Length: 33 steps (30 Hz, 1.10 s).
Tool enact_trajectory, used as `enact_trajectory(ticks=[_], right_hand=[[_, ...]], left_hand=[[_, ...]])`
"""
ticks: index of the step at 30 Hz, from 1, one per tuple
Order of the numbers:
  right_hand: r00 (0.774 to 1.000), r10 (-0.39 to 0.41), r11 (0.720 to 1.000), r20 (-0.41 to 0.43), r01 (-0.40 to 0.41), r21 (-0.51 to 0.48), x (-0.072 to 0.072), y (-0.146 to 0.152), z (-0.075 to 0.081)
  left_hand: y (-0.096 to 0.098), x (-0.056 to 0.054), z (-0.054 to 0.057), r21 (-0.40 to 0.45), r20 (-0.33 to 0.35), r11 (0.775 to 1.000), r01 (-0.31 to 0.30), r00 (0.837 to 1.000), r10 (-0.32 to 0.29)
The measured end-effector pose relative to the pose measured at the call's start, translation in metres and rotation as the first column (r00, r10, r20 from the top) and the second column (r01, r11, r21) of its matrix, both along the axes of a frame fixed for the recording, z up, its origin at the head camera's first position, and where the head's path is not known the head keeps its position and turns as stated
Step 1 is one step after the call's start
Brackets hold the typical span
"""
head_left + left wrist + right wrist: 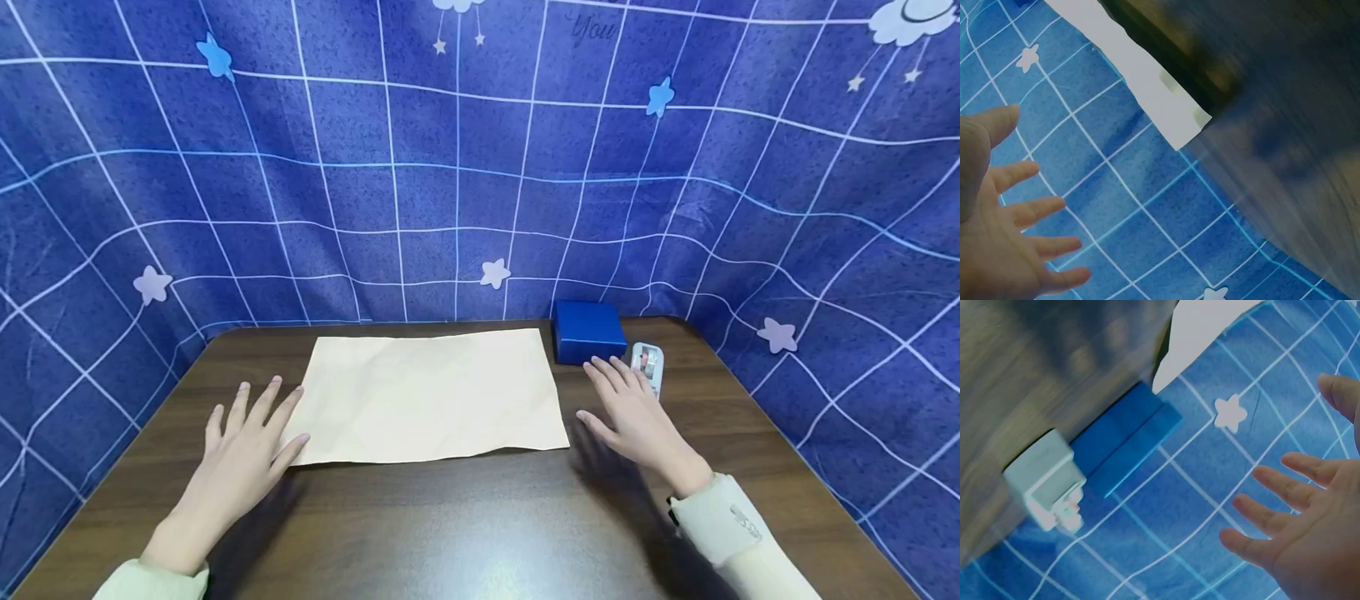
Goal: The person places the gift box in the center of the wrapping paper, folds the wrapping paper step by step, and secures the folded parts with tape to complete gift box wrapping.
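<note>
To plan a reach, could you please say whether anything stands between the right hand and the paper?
Nothing visible does: only tabletop lies between the right hand and paper, with the blue box farther back.

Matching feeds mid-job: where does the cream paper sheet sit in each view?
Head: the cream paper sheet is in the lower half, just left of centre.
Left wrist: a pale strip slanting from the top edge toward the middle.
Right wrist: a pale wedge at the top, right of centre.
Shared landmark: the blue gridded cloth.
</note>
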State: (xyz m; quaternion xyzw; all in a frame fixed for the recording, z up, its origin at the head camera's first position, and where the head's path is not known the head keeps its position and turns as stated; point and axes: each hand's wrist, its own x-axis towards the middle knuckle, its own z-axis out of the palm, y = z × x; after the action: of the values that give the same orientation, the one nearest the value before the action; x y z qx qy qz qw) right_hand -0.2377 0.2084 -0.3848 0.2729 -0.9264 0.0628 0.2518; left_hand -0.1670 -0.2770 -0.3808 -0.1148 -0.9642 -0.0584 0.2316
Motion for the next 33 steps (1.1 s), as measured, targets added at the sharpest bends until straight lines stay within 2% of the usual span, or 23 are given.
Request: enact_trajectory(ticks=[6, 12, 20, 27, 33], right_hand=[[0.996, 0.078, 0.996, -0.035, -0.076, 0.044, -0.008, -0.02, -0.002], [0.988, 0.145, 0.985, -0.054, -0.139, 0.107, -0.013, -0.038, -0.012], [0.984, 0.171, 0.967, 0.042, -0.176, 0.185, -0.011, -0.055, -0.024], [0.977, 0.204, 0.954, 0.061, -0.212, 0.211, -0.009, -0.065, -0.031], [0.972, 0.202, 0.947, 0.118, -0.225, 0.229, -0.011, -0.07, -0.039]], left_hand=[[0.002, -0.009, -0.005, -0.069, -0.035, 0.997, 0.04, 0.998, -0.043], [0.005, -0.014, -0.015, -0.132, -0.04, 0.988, 0.077, 0.996, -0.083], [0.008, -0.019, -0.03, -0.229, 0.016, 0.965, 0.124, 0.992, -0.124], [0.01, -0.021, -0.038, -0.246, 0.029, 0.954, 0.174, 0.985, -0.172], [0.014, -0.023, -0.041, -0.261, 0.081, 0.951, 0.168, 0.985, -0.152]])
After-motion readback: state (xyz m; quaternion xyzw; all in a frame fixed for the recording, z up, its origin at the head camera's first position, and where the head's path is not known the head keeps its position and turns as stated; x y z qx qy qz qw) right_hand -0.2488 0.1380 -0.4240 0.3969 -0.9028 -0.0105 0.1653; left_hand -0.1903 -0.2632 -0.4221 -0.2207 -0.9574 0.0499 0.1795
